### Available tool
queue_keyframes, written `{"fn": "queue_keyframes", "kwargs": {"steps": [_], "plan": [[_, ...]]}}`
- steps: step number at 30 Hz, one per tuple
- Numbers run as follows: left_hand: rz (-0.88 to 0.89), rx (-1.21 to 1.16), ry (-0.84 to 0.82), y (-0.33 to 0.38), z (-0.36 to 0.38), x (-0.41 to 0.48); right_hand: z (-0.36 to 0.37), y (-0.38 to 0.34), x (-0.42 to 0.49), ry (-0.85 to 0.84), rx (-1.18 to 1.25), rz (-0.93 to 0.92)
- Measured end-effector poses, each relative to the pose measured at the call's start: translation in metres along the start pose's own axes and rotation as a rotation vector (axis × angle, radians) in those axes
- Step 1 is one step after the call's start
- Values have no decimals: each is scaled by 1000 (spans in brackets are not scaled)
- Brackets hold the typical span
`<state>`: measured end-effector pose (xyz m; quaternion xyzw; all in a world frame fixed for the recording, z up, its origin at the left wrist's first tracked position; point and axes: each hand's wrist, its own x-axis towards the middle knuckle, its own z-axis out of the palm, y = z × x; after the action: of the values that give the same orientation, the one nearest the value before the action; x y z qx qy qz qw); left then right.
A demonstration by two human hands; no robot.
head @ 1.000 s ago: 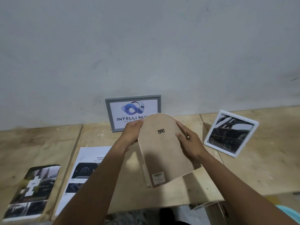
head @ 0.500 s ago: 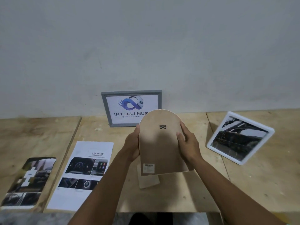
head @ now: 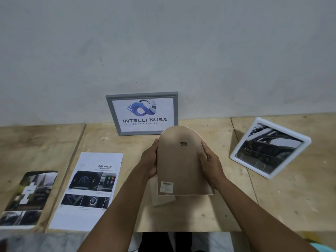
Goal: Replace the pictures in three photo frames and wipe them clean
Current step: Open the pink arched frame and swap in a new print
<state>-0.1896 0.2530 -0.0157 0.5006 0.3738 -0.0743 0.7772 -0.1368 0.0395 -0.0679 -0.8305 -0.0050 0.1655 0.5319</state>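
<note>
One surface [head: 200, 215]: pale plywood panels carrying everything else.
Printed sheet [head: 87, 190]: flat at near left, car-interior pictures on it.
Grey frame [head: 109, 113]: far centre, propped upright at the wall, logo picture inside.
White frame [head: 283, 131]: right, tilted back, dark picture in it.
Arched frame [head: 180, 166]: centre, held up off the surface, brown back towards the camera.
Arched print [head: 27, 199]: near left edge, flat, probably this frame's replacement.
Left hand [head: 150, 160]: wrapped round the arched frame's left edge.
Right hand [head: 209, 160]: clasping its right edge, thumb lying on the back.
Stand leg [head: 163, 200]: hanging below the back.
Barcode sticker [head: 167, 186]: low on the back.
Hanger [head: 183, 143]: small, near the arch.
Doing it well: no clips show, so find them first; lay the frame face down, grip edges only, lift the back evenly.
</note>
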Motion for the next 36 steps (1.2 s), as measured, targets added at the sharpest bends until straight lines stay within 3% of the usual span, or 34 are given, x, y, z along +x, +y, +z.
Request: {"fn": "queue_keyframes", "kwargs": {"steps": [3,8,11,15,26,36], "plan": [[-19,52,30,-1,3,5,5,10,1,-1,-18,39],[-57,138,75,-12,-3,23,15,21,6,-12,-337,89],[-58,218,128,-23,-9,34,18,18,7,-50,-450,-1],[-75,206,134,-26,-12,40,29,-5,13,-115,-402,-43],[-226,275,-90,-4,-25,44,61,-57,10,-320,-340,229],[-151,330,-43,-5,-24,48,74,-68,14,-337,-360,339]]}}
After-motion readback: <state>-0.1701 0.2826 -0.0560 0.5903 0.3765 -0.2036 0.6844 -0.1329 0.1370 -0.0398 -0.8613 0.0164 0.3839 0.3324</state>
